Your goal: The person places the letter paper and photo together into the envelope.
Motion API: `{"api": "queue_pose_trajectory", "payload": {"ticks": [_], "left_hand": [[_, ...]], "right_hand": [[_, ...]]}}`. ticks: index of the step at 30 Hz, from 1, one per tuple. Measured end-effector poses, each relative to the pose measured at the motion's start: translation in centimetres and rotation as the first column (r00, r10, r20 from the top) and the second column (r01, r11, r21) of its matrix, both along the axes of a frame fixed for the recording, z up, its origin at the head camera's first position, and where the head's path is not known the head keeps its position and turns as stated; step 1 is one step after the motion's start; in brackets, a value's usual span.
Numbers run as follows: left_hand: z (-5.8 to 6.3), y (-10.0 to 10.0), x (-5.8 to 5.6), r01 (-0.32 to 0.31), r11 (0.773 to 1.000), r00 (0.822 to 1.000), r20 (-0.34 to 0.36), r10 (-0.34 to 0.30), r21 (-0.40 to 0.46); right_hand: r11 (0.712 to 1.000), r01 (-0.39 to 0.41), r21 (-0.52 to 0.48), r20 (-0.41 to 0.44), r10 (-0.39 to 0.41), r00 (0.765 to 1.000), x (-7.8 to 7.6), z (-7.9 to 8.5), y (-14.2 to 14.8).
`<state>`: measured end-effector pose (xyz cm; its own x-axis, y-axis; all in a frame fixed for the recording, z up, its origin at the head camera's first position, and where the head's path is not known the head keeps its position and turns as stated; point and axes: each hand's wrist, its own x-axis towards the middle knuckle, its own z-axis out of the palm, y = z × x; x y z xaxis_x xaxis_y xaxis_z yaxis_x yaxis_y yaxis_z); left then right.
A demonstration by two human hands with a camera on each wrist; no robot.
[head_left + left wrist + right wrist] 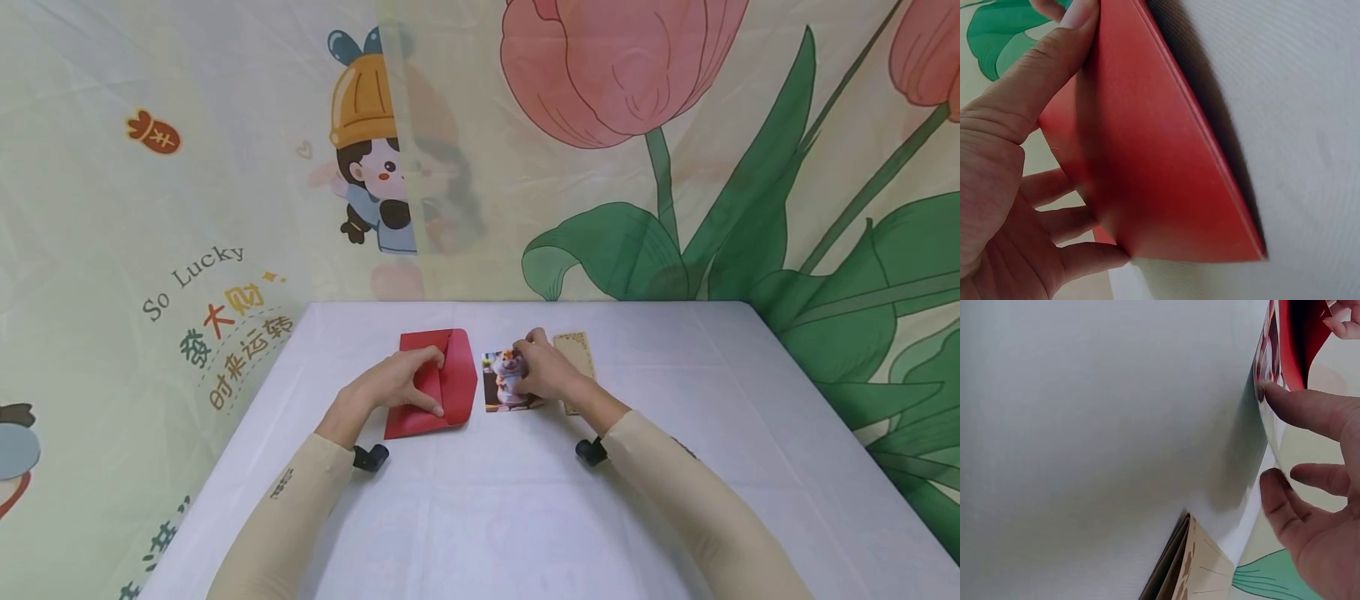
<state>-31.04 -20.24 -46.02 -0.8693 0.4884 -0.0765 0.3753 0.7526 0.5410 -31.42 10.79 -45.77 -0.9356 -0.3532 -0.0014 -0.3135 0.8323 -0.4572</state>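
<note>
**Picture card waiting beside the gaping red envelope**

We are working with both hands over a white cloth-covered bench [480,517]. The left hand [403,380] is gripping a red rectangular paper envelope [411,421], the thumb pressing at the near side and the fingers bracing the far side, so that the paper is bowing. The envelope's flap is lying open towards the right, and in the right wrist view the mouth is gaping.

The right hand [547,371] is holding a small glossy picture card printed with a furry animal [504,385] between its thumb and fingers, by opposite edges. In the head view the card is sitting just beside the flap, with a narrow strip of bench showing between them. A tan folded paper card with brown patterned edging [574,354] is resting just to the right, partly behind the right forearm.

Step in hand: we are judging this to be lining the picture card up with the envelope's opening; nothing is showing inside the mouth that we can make out. The next move, we are reckoning, is calling for a steady squeeze on the envelope and a level card edge, as a tilted corner could be catching on the rim.
</note>
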Motion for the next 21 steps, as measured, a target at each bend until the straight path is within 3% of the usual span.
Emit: {"api": "queue_pose_trajectory", "payload": {"ticks": [10,21], "left_hand": [[0.06,0.08,-0.06,-0.003,1.0,1.0,0.007,0.003,-0.003],[-0.12,0.09,-0.07,-0.002,1.0,1.0,-0.001,0.002,-0.003]], "right_hand": [[1.0,-0.006,-0.015,-0.01,0.006,1.0,-0.15,0.29,0.07],[1.0,-0.001,-0.012,0.038,0.001,0.999,-0.33,0.26,-0.2]]}}
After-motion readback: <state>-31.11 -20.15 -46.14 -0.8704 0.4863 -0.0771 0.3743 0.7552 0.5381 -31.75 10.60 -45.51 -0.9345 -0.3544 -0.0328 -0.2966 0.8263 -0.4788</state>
